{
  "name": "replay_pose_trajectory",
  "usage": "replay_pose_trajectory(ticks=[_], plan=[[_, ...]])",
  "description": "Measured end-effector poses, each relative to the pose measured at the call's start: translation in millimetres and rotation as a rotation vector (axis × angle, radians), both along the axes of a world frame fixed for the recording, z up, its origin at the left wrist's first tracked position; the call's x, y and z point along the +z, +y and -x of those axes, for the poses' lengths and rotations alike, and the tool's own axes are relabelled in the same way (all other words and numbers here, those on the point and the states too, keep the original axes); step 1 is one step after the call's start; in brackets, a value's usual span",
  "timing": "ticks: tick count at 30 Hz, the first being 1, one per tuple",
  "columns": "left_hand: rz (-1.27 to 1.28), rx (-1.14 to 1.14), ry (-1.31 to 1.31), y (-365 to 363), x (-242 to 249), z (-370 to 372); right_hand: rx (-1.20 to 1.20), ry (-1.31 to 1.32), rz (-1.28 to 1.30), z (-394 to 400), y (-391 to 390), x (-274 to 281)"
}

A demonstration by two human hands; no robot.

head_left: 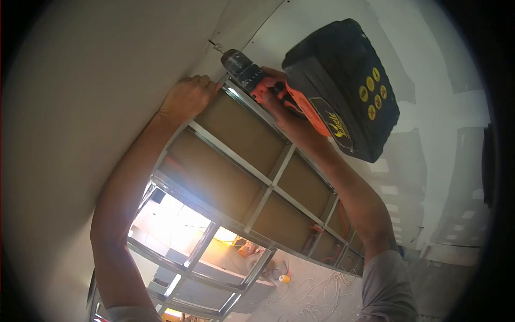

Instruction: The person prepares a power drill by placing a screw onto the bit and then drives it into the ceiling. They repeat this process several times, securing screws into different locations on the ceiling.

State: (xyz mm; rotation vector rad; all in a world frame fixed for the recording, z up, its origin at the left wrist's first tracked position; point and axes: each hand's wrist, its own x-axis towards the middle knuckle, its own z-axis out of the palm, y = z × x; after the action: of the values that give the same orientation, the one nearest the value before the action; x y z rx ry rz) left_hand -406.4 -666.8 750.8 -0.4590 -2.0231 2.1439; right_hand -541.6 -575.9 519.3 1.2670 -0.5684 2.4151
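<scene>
Looking up from beside the person, I see a pale drywall sheet (96,80) pressed flat against the ceiling by the left hand (188,96), its fingers spread open along the sheet's edge, gripping nothing. The right hand (279,94) is clenched round the handle of a black-and-orange cordless drill (322,86), whose tip sits at the board just beside that edge, near a small dark mark (whether a screw is seated there is too small to tell). Judging from this, fastening is at an early stage: beyond the edge the metal ceiling framing (257,177) lies bare across several bays, uncovered. Loose cable (316,290) lies on the floor below.
</scene>
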Motion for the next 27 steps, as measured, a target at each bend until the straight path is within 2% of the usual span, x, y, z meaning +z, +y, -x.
replay_pose_trajectory(ticks=[7, 18, 20, 23, 26, 27], plan=[[-0.023, -0.002, -0.043, -10, 5, 0, -0.181, 0.007, 0.004, 2, -7, 16], [-0.001, -0.009, -0.033, -2, 3, -2, 0.013, 0.044, -0.08, 7, 8, -2], [0.006, 0.033, -0.01, 0, 3, -3, 0.052, 0.053, -0.075, 6, 14, -1], [0.007, -0.026, -0.063, -1, 1, 2, 0.068, 0.07, -0.062, 11, 16, 9], [-0.118, 0.02, 0.016, 4, -8, -1, 0.098, 0.053, -0.095, 4, 25, -3], [-0.353, 0.041, 0.159, 13, -17, -7, 0.124, 0.028, -0.143, -3, 34, -24]])
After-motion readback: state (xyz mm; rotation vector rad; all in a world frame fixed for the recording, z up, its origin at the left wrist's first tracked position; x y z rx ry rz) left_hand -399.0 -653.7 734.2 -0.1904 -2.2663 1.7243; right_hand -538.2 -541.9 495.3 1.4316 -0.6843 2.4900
